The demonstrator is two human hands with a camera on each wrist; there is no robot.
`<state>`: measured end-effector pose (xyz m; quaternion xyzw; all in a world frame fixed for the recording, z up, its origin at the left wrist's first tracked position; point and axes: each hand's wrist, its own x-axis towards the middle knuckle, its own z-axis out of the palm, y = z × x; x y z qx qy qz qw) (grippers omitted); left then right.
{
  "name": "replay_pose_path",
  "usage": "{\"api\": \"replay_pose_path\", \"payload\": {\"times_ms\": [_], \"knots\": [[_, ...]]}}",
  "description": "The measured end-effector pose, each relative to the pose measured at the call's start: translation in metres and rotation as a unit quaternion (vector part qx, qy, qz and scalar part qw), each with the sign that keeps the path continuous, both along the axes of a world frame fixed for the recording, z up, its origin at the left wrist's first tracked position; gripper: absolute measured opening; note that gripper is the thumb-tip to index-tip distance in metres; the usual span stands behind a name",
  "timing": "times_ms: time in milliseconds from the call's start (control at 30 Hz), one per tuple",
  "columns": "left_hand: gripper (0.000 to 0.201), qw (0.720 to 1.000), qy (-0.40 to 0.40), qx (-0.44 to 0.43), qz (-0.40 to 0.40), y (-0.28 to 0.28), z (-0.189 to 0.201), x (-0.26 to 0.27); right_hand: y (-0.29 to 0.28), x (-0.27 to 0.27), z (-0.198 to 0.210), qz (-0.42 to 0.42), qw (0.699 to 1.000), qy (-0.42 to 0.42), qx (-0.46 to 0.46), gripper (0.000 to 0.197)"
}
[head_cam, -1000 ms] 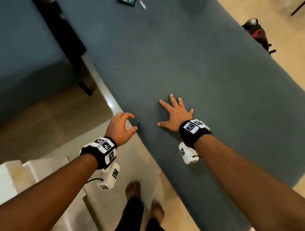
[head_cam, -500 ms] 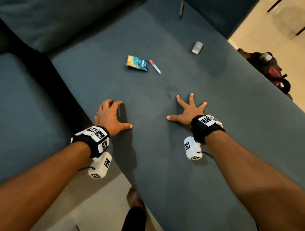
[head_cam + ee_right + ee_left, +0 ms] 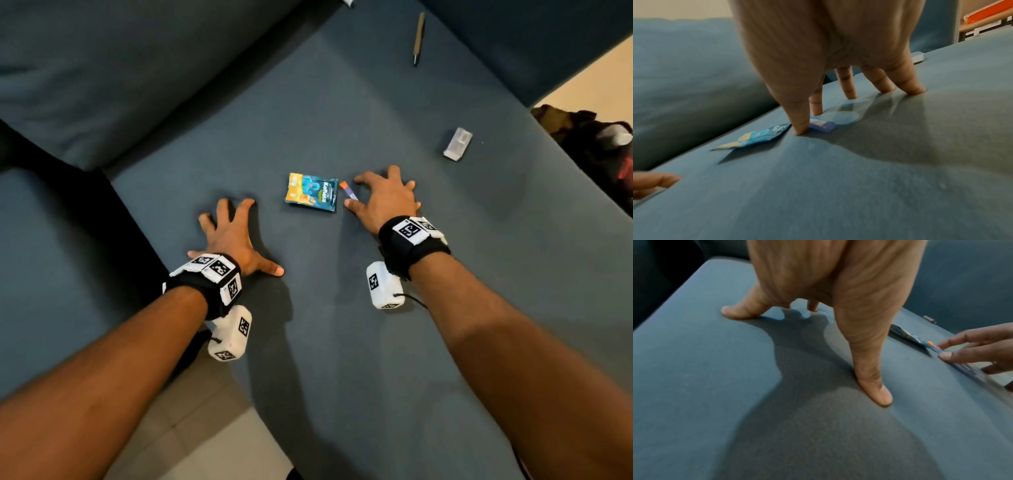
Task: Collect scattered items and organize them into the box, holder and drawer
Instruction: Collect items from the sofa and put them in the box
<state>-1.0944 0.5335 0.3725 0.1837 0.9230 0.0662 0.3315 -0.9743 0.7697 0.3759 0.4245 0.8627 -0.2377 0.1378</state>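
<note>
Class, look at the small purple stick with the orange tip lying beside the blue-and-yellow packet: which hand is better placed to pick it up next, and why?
Right. The right hand has thumb and forefinger either side of the purple stick, while the left hand is spread flat on the cushion, beyond the packet.

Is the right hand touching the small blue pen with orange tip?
Touching. In the left wrist view, fingertips of the right hand rest on the pen.

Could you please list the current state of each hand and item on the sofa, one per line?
Left hand: spread, pressing the blue sofa cushion.
Right hand: fingers down around the small purple orange-capped tube, not yet lifted.
Yellow-and-blue sachet: lying flat, untouched.
Clear plastic case: lying apart.
Slim olive pen: lying far back.
</note>
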Motion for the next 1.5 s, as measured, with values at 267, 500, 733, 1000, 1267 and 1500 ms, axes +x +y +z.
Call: {"api": "replay_pose_path", "payload": {"times_ms": [267, 500, 733, 1000, 1267, 1500], "knots": [[0.141, 0.998, -0.023, -0.053, 0.019, 0.014, 0.009, 0.005, 0.019, 0.005, 0.001, 0.031, 0.998, 0.043, 0.016, 0.014], [0.118, 0.999, 0.012, -0.049, 0.0, 0.014, 0.008, -0.016, 0.021, 0.019, -0.001, 0.01, 0.994, 0.109, 0.023, 0.009], [0.018, 0.962, -0.004, 0.274, 0.002, 0.079, 0.028, -0.087, 0.023, -0.027, 0.022, -0.14, 0.953, 0.259, -0.071, 0.006], [0.03, 0.888, -0.233, 0.386, 0.086, 0.188, 0.022, -0.12, 0.024, -0.129, 0.029, -0.109, 0.935, 0.324, -0.089, 0.016], [0.022, 0.88, -0.208, 0.392, 0.168, 0.181, 0.012, -0.145, 0.143, -0.154, 0.02, -0.098, 0.961, 0.248, 0.079, 0.035], [0.023, 0.924, -0.143, 0.356, 0.003, 0.148, 0.001, -0.149, 0.231, -0.167, -0.004, -0.193, 0.973, 0.095, 0.085, 0.037]]}}
